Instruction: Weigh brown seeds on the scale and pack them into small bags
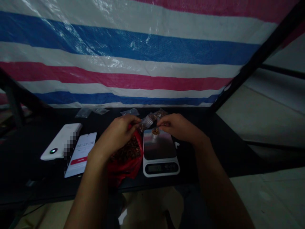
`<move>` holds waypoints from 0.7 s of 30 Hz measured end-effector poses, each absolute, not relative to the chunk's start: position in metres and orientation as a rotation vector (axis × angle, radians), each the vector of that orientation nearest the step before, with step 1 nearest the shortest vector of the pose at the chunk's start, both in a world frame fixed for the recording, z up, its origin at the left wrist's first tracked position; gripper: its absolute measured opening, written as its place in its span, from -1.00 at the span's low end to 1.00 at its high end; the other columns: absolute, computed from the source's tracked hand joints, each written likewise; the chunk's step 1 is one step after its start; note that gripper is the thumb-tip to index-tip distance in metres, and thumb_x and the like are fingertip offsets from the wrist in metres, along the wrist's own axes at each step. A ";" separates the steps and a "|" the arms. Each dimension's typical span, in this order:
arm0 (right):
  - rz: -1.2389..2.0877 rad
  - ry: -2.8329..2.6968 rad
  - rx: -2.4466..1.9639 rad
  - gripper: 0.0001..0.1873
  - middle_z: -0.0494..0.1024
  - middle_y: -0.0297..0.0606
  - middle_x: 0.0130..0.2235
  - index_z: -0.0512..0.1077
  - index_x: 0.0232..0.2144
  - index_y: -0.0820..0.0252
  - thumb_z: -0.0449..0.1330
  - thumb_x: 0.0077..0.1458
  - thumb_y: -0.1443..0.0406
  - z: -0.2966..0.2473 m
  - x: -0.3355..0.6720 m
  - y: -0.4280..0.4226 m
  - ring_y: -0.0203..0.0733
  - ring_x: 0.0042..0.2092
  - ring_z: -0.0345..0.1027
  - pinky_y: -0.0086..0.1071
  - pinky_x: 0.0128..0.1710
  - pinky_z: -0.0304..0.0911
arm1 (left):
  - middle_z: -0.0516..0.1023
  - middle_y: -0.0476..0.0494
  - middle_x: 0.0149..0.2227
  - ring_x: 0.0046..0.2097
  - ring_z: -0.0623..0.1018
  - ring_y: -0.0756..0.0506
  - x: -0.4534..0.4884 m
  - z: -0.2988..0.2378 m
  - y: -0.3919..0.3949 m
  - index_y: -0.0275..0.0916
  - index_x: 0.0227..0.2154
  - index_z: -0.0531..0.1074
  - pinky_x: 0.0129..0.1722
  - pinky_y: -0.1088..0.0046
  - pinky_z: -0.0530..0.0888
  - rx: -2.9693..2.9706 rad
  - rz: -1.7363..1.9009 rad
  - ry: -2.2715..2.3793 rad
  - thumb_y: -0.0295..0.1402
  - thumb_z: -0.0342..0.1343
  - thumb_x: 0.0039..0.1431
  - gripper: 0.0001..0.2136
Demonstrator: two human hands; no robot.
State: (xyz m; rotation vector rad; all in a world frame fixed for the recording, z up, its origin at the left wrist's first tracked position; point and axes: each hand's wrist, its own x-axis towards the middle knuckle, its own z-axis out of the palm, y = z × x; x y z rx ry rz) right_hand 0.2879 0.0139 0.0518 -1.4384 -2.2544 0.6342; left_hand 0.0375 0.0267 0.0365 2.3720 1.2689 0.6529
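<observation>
My left hand (pixel 120 132) is closed in a pinch at the edge of a small clear plastic bag (pixel 147 121) with brown bits in it. Below that hand lies an open red bag (pixel 126 171) full of dark brown pieces (pixel 127 149). A small round cup (pixel 155 134) of brown pieces stands toward the back of a kitchen scale (pixel 159 148), whose display is lit but too dim to read surely. Close beside the cup, the fingertips of my right hand (pixel 178 126) are pressed together; what they hold, if anything, is too small to make out.
On the left of the black table (pixel 190 171) lie a white power bank (pixel 62 140) and a phone (pixel 82 152) showing a timer. Flat clear bags (pixel 83 112) and a filled bag (pixel 160 113) lie along the back. Behind hangs a striped tarp (pixel 143 70). A small white piece (pixel 176 145) sits right of the scale.
</observation>
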 end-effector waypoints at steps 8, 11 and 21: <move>0.714 -2.302 -1.314 -0.80 0.70 -0.25 -0.23 0.66 -0.30 0.17 0.21 0.16 0.40 0.046 0.283 0.017 -0.18 -0.21 0.54 -0.39 -0.18 0.30 | 0.46 -0.31 0.20 0.21 0.46 -0.23 0.073 0.014 0.072 -0.29 0.20 0.40 0.25 0.26 0.35 2.527 0.626 1.187 -0.27 0.12 0.23 -0.52; 0.680 -2.230 -1.331 -0.76 0.69 -0.23 -0.23 0.66 -0.29 0.19 0.16 0.19 0.41 0.048 0.289 0.016 -0.18 -0.21 0.53 -0.40 -0.21 0.30 | 0.53 -0.26 0.16 0.20 0.48 -0.23 0.080 0.004 0.088 -0.22 0.15 0.45 0.20 0.29 0.38 2.517 0.496 1.162 -0.22 0.16 0.20 -0.54; 0.859 -2.301 -1.400 -0.56 0.65 -0.16 -0.16 0.57 -0.09 0.25 0.44 -0.08 0.29 0.027 0.297 0.023 -0.15 -0.23 0.50 -0.36 -0.27 0.32 | 0.66 -0.14 -0.24 -0.25 0.61 -0.15 0.071 0.005 0.090 -0.26 -0.16 0.55 -0.21 0.37 0.48 2.342 0.713 1.142 -0.27 0.05 0.23 -0.75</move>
